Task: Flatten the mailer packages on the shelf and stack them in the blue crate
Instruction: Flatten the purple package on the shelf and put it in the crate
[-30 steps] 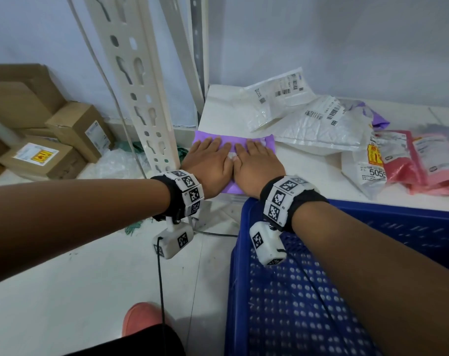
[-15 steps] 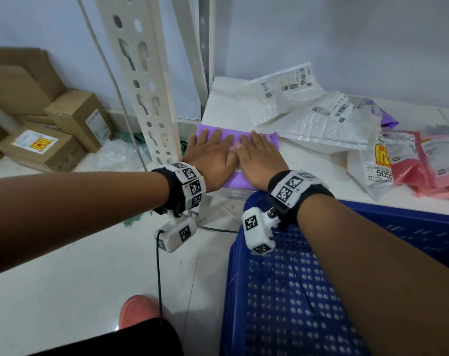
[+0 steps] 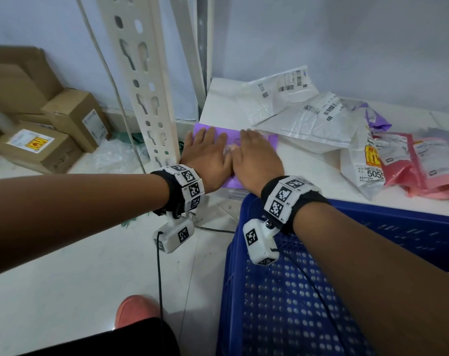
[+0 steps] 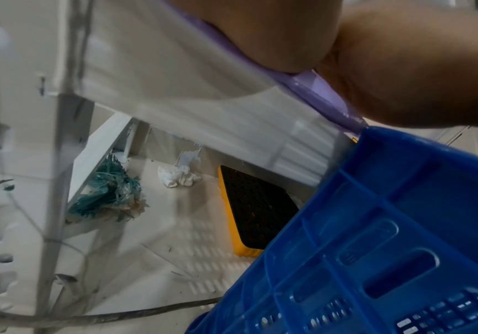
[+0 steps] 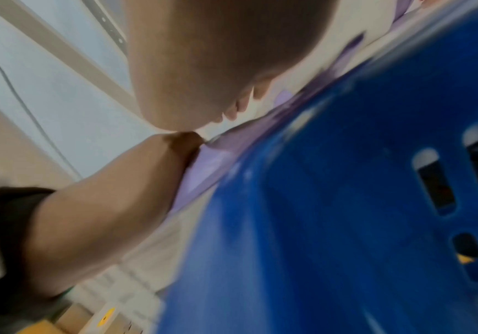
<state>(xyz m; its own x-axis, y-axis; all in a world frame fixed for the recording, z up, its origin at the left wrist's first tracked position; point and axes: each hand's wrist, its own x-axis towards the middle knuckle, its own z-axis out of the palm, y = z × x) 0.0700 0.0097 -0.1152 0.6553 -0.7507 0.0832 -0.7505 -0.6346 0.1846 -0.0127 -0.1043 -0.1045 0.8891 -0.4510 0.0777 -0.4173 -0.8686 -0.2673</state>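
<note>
A purple mailer [image 3: 271,140] lies flat at the front left corner of the white shelf [image 3: 308,165]. My left hand [image 3: 208,152] and right hand [image 3: 254,155] press on it side by side, palms down, fingers straight. The mailer's near edge [image 4: 326,95] hangs slightly over the shelf front, under both palms. Its purple edge [image 5: 203,167] also shows in the right wrist view. The blue crate [image 3: 308,291] stands just below and in front of the shelf, under my right forearm. Its blue wall [image 4: 389,237] fills the lower right of the left wrist view.
White mailers [image 3: 308,116] lie crumpled behind the purple one; pink ones [image 3: 423,163] and a white bag [image 3: 364,170] lie to the right. A white slotted shelf post [image 3: 141,80] rises left of my left hand. Cardboard boxes [image 3: 51,129] sit on the floor at left.
Both hands have slid slightly forward and apart over the purple mailer, still pressing it flat. The head view has shifted a little closer.
</note>
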